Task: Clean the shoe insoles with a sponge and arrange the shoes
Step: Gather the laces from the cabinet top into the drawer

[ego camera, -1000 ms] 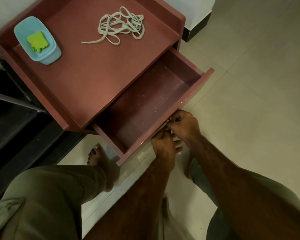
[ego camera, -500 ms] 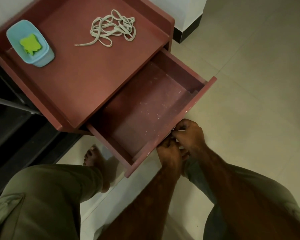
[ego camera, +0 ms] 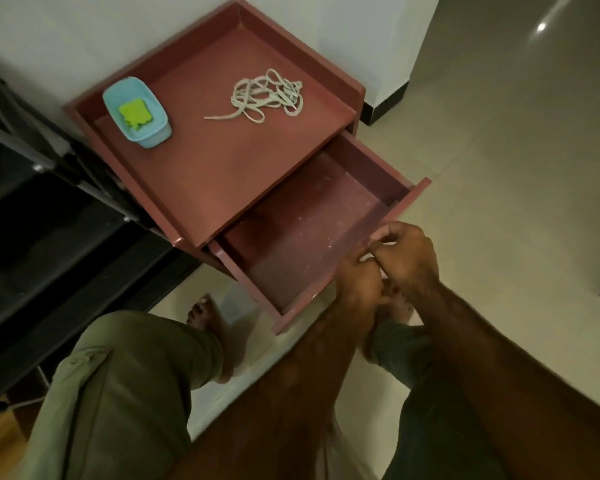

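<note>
The sponge (ego camera: 136, 114), a small yellow-green piece, lies inside a pale blue tub (ego camera: 137, 112) at the back left corner of the reddish cabinet top (ego camera: 201, 168). It looks soft and very light, the sort of thing that squashes under the fingers and springs back; if it is wet it will drip and feel slick (the frame does not show whether there is water in the tub). The best hold is probably a pinch across its flat faces from above, since the tub walls stand close around it and leave little room at the sides. The tub itself looks like thin plastic, light enough to slide if nudged.

No shoes or insoles are in view, so cleaning has not begun as far as this view shows. To the right of the tub, well apart from it, a tangle of pale laces (ego camera: 267, 97) sits on the same top: limp, likely to snag, best gathered as a bunch.

Below the top, the drawer (ego camera: 305, 233) stands pulled out and looks bare inside, apart from pale flecks on its floor. At its front edge the left hand (ego camera: 359, 282) and right hand (ego camera: 407, 259) are bunched together, fingers curled and touching. The right fingertips seem pinched on something small, but I cannot tell what, or whether the left hand grips anything.
</note>
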Available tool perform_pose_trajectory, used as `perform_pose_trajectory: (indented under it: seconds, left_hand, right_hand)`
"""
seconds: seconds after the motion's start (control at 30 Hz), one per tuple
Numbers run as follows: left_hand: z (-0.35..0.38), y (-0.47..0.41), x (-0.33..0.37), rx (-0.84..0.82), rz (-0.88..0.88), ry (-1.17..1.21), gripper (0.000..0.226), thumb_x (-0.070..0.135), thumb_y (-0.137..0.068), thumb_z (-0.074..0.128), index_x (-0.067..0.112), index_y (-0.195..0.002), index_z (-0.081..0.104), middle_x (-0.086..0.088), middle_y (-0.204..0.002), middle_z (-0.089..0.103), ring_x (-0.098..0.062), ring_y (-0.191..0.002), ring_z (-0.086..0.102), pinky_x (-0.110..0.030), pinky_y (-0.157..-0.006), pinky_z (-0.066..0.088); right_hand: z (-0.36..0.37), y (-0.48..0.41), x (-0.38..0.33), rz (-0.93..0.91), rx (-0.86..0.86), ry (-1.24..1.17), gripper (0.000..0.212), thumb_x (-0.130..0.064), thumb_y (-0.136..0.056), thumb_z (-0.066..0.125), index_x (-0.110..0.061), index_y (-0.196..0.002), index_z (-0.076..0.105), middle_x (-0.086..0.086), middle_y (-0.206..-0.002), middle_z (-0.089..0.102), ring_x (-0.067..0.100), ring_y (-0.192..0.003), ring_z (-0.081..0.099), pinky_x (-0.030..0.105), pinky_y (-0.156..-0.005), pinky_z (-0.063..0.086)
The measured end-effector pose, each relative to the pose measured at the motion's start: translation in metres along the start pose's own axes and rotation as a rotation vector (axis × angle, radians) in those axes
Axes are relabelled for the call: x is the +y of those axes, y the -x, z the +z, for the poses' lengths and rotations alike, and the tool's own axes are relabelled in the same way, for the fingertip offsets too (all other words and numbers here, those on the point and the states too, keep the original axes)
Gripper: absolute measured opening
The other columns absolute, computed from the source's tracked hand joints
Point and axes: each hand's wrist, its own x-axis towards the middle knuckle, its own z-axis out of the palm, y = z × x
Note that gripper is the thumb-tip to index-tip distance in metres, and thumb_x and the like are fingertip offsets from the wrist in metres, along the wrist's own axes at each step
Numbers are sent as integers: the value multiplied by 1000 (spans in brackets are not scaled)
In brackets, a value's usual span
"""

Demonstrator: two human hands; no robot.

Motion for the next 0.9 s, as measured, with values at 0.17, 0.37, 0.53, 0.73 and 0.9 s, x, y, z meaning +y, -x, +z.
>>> perform_pose_trajectory:
  seconds: [0.17,0.37,0.53,0.73,0.9]
  left_hand:
    - [-8,56,69,-41,188,-335,20,11,-104,48,10,-111,67,-15,-98,71,-24,-70,67,-35,-53,59]
    - [-61,26,176,219,529,-589,24,9,-98,51,17,-84,69,-11,-78,69,-26,-63,64,-34,-52,55]
    - [-96,-35,267,411,837,-1124,25,8,-97,51,7,-104,75,-12,-104,74,-28,-96,68,-40,-90,55]
    - [-113,-94,315,544,943,-1707,37,26,-106,44,9,-137,55,-14,-140,54,-33,-128,49,-44,-105,39]
    - [-121,-118,328,637,980,-1890,30,19,-105,45,11,-130,60,-13,-135,55,-34,-126,48,-45,-97,39]
  right_hand:
    - [-2,2,-51,-152,-28,-44,11,-20,-87,71,-28,-80,73,-13,-79,74,8,-76,70,36,-78,61]
    - [45,-28,-121,-342,-93,-30,8,-27,-87,77,-32,-82,74,-18,-81,73,3,-79,69,35,-82,60]
    - [88,-67,-162,-441,-131,12,10,-26,-86,75,-32,-79,72,-18,-77,71,1,-75,66,32,-80,58]
    - [118,-103,-176,-529,-155,-22,12,-24,-86,75,-33,-80,71,-18,-75,70,1,-69,64,34,-75,58]
    - [128,-103,-169,-536,-156,-76,8,-24,-87,75,-32,-86,73,-17,-80,71,2,-76,66,32,-77,58]
